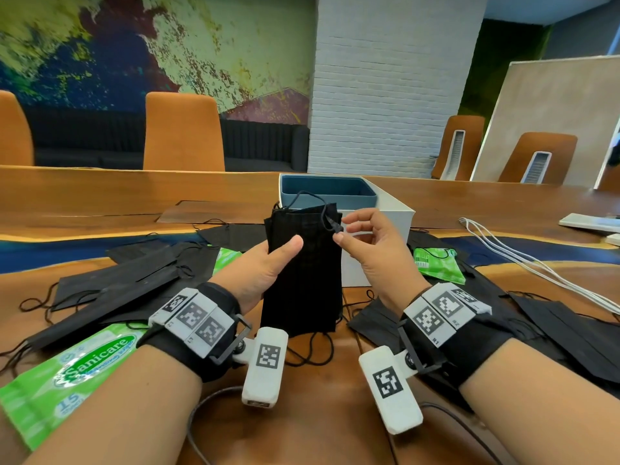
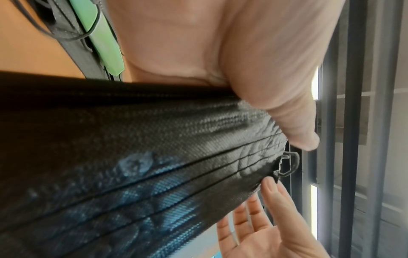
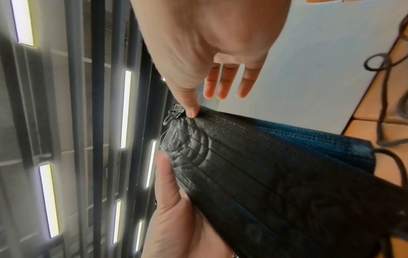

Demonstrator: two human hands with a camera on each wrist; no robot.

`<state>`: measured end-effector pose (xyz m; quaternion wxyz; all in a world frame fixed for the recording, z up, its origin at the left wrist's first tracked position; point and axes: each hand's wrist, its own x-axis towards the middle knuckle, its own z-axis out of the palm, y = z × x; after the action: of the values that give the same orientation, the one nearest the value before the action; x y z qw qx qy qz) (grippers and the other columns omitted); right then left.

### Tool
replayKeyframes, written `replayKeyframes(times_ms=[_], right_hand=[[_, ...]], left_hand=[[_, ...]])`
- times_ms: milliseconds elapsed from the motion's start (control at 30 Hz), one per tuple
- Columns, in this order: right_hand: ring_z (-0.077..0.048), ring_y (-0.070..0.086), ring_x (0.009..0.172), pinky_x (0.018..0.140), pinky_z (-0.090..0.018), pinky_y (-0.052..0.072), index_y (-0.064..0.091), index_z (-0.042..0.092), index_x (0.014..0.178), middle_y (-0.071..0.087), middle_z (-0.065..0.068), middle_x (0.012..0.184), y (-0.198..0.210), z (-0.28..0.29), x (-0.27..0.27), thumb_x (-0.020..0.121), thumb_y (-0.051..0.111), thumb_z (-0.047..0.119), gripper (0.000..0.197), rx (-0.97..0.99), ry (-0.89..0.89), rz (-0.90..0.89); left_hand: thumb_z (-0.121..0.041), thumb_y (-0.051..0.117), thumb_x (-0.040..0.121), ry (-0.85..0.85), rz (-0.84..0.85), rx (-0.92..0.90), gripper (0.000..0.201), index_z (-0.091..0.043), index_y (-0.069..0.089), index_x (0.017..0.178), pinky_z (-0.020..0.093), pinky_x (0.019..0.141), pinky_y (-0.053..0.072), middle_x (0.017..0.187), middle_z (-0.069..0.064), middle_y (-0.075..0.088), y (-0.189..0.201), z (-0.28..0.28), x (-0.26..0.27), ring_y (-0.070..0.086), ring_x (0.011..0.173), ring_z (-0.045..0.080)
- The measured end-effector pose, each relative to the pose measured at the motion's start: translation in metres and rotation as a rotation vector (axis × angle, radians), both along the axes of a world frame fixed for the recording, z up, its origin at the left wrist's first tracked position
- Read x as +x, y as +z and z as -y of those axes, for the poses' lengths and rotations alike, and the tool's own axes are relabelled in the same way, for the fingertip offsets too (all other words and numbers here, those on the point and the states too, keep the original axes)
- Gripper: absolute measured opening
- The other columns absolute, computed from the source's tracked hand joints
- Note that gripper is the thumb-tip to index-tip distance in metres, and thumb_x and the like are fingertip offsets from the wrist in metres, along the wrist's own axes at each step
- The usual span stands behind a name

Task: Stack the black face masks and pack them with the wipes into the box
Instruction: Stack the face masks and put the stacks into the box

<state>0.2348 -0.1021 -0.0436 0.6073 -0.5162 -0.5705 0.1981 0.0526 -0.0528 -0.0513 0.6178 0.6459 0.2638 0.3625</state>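
Left hand (image 1: 265,266) grips a stack of masks (image 1: 303,270) before the box (image 1: 375,213).
Right hand (image 1: 365,250), fingers loose, touches its corner; tuck stray ear loops (image 1: 330,223) first.

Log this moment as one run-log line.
left hand grips mask stack upright | right hand open at its top corner | box behind | loose masks, wipes unpacked

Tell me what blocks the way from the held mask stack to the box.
Nothing visible does. The left hand holds the mask stack upright just in front of the box, whose top is open; the right hand is at the stack's top corner.
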Motion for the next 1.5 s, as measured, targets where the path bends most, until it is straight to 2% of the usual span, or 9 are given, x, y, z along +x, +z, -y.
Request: replayKeyframes(times_ms=[167, 367, 500, 633, 800, 933, 1167, 1400, 1500], right_hand=[[-0.011, 0.056, 0.087, 0.084, -0.025, 0.046, 0.063, 0.027, 0.081, 0.062, 0.001, 0.094, 0.011, -0.002, -0.004, 0.085, 0.069, 0.017, 0.012, 0.054, 0.02, 0.011], [-0.014, 0.056, 0.099, 0.092, -0.032, 0.048, 0.054, 0.028, 0.096, 0.058, 0.004, 0.1, 0.017, -0.007, -0.003, 0.087, 0.066, 0.022, 0.017, 0.012, 0.021, 0.029], [-0.009, 0.055, 0.108, 0.094, -0.024, 0.047, 0.06, 0.034, 0.112, 0.06, 0.007, 0.11, 0.021, -0.011, -0.003, 0.089, 0.064, 0.022, 0.027, -0.046, 0.09, 0.072], [-0.01, 0.061, 0.096, 0.078, -0.017, 0.052, 0.069, 0.023, 0.094, 0.066, -0.006, 0.107, 0.029, -0.01, -0.009, 0.089, 0.063, 0.01, 0.015, -0.011, 0.158, -0.046], [-0.016, 0.057, 0.101, 0.093, -0.029, 0.048, 0.071, 0.032, 0.086, 0.062, -0.005, 0.108, 0.03, -0.008, -0.007, 0.086, 0.067, 0.016, 0.016, 0.089, 0.073, 0.062], [0.004, 0.047, 0.071, 0.071, -0.009, 0.041, 0.067, 0.034, 0.087, 0.054, 0.006, 0.096, 0.03, 0.0, -0.005, 0.087, 0.066, 0.017, 0.017, 0.141, 0.007, 0.142], [0.001, 0.059, 0.064, 0.054, -0.013, 0.044, 0.066, 0.017, 0.092, 0.067, 0.004, 0.079, 0.039, 0.007, 0.004, 0.094, 0.054, 0.01, 0.014, 0.07, 0.122, -0.24], [-0.018, 0.058, 0.09, 0.078, -0.032, 0.04, 0.067, 0.02, 0.091, 0.07, 0.001, 0.088, 0.027, -0.001, 0.007, 0.095, 0.054, 0.015, 0.015, -0.032, 0.134, -0.364], [-0.006, 0.062, 0.07, 0.057, -0.015, 0.044, 0.065, 0.018, 0.092, 0.07, 0.003, 0.081, 0.035, 0.004, 0.005, 0.095, 0.053, 0.016, 0.013, -0.066, 0.183, -0.383]], left_hand=[[-0.025, 0.067, 0.067, -0.024, 0.019, 0.005, 0.038, -0.021, 0.063, 0.105, 0.026, 0.079, 0.051, 0.098, -0.001, 0.073, 0.001, 0.002, 0.001, 0.067, 0.094, 0.013], [-0.011, 0.067, 0.073, 0.002, 0.046, -0.051, 0.033, -0.021, 0.062, 0.104, 0.027, 0.079, 0.052, 0.098, 0.0, 0.073, 0.0, 0.0, 0.002, 0.068, 0.093, 0.014], [-0.002, 0.061, 0.084, 0.017, 0.038, -0.082, 0.025, -0.02, 0.062, 0.101, 0.03, 0.084, 0.051, 0.099, 0.003, 0.071, -0.001, -0.001, 0.003, 0.066, 0.096, 0.016], [-0.003, 0.061, 0.084, 0.004, 0.033, -0.087, 0.023, -0.02, 0.063, 0.098, 0.028, 0.079, 0.051, 0.09, -0.002, 0.074, -0.002, -0.001, 0.003, 0.067, 0.092, 0.014], [-0.01, 0.068, 0.071, -0.029, 0.031, -0.093, 0.034, -0.019, 0.062, 0.103, 0.027, 0.077, 0.051, 0.096, 0.001, 0.073, 0.0, -0.002, 0.002, 0.068, 0.093, 0.015], [-0.012, 0.065, 0.067, -0.082, 0.034, -0.092, 0.038, -0.021, 0.06, 0.103, 0.023, 0.073, 0.054, 0.089, -0.005, 0.075, 0.0, -0.002, 0.0, 0.07, 0.087, 0.009], [-0.013, 0.076, 0.07, -0.074, 0.019, -0.098, 0.041, -0.018, 0.06, 0.108, 0.025, 0.075, 0.053, 0.094, -0.003, 0.074, 0.0, -0.003, -0.003, 0.068, 0.094, 0.014], [-0.015, 0.07, 0.072, -0.06, 0.088, -0.136, 0.038, -0.018, 0.061, 0.109, 0.032, 0.082, 0.053, 0.101, 0.001, 0.074, -0.001, -0.003, -0.003, 0.067, 0.099, 0.017], [-0.028, 0.064, 0.077, -0.071, 0.075, -0.128, 0.036, -0.019, 0.061, 0.112, 0.03, 0.079, 0.055, 0.104, -0.001, 0.073, 0.0, -0.002, -0.004, 0.068, 0.099, 0.014]])
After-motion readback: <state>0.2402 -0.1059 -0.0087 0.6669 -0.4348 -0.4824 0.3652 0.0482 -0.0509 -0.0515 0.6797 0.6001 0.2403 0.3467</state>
